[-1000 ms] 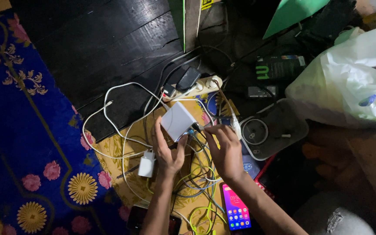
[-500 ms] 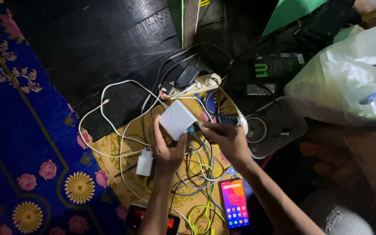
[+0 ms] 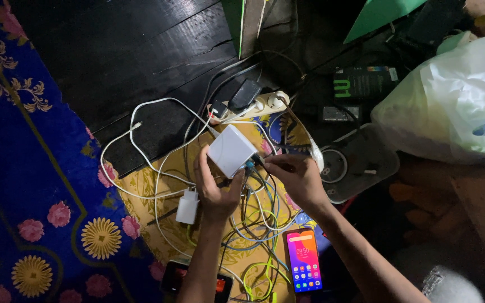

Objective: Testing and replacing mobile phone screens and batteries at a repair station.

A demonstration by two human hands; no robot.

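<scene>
I see the white square multi-port charger block [image 3: 231,150] held up just above the yellow patterned cloth [image 3: 141,185], near the middle of the view, with a tangle of thin cables running out of its lower right edge. My left hand [image 3: 215,191] is curled around the block from below, thumb on one side and fingers on the other, gripping it firmly. My right hand [image 3: 293,177] is pinched tight on a small cable plug [image 3: 252,163] right at the block's edge; I cannot tell whether the plug is seated in a port or only touching it.

Just beside the left hand, a small white wall adapter [image 3: 187,206] lies on the cloth with its white cable looping out toward the dark wooden floor [image 3: 141,56]. Beyond the block sits a cream power strip [image 3: 256,105] with a black plug in it. Below the right wrist a smartphone with a lit pink screen [image 3: 304,260] lies face up, and a second dark phone [image 3: 197,278] lies under the left forearm. A blue floral rug [image 3: 29,185] covers the left side, and a pale plastic bag [image 3: 450,101] bulges at the right.
</scene>
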